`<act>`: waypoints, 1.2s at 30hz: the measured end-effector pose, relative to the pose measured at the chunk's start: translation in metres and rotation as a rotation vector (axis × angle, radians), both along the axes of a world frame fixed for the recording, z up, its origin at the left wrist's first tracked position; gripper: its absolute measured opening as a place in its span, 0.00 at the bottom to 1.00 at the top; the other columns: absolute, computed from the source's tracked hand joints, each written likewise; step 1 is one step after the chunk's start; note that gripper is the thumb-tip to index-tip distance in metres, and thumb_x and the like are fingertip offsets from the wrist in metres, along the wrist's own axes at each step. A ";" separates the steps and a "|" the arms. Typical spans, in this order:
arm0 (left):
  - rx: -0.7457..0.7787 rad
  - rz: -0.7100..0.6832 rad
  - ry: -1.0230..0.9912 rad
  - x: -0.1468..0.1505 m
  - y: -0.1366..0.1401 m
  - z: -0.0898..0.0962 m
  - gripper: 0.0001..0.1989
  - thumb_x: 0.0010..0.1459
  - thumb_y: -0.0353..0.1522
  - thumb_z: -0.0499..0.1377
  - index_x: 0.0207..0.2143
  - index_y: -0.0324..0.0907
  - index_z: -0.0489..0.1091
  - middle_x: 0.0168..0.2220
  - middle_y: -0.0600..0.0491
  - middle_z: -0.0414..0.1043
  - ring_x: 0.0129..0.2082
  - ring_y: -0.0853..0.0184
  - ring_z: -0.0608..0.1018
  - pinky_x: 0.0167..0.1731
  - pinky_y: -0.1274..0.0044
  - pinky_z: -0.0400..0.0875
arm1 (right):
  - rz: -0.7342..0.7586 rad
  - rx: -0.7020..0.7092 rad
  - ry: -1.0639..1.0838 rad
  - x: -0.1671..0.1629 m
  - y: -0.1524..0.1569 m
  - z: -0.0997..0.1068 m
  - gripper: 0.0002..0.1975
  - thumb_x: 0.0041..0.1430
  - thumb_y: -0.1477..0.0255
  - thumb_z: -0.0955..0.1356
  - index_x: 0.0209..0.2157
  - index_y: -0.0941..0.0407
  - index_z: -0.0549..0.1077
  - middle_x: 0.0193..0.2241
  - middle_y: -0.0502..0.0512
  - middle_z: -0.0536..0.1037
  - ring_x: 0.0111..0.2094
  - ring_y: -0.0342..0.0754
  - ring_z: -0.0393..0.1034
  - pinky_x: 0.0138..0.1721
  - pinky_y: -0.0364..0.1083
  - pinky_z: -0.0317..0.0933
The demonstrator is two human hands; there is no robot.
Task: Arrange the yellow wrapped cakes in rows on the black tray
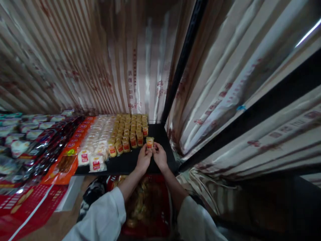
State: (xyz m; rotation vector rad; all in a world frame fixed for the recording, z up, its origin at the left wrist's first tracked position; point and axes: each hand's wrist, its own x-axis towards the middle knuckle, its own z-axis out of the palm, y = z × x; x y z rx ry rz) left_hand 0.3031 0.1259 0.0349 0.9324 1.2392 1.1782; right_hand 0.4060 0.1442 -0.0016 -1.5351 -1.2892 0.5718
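Note:
Between both hands, above the black shelf [130,165], is a small wrapped snack cake [149,143] with a red and yellow label, held upright. My left hand [144,158] pinches its lower left side, and my right hand [159,155] grips its right side. Just left of the hands stand rows of matching yellow-brown wrapped cakes [132,141], labels facing me. Beyond them lie white wrapped packs [96,163] with red labels. Below my forearms sits an open red bag or box [155,204] with more yellowish wrapped pieces inside.
Orange packaging [66,164], dark shiny packets [42,147] and other wrapped goods [20,145] fill the left side. A black upright post [173,87] and a slanted black bar [240,120] frame the shelf's right end. Printed curtain-like sheeting [140,80] hangs behind.

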 end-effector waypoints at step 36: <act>0.000 -0.062 -0.027 0.005 0.032 -0.023 0.24 0.59 0.36 0.51 0.58 0.41 0.61 0.63 0.49 0.54 0.64 0.64 0.55 0.63 0.72 0.46 | -0.009 0.049 -0.019 -0.020 0.066 -0.012 0.13 0.54 0.64 0.63 0.38 0.57 0.70 0.36 0.56 0.72 0.37 0.49 0.68 0.40 0.48 0.64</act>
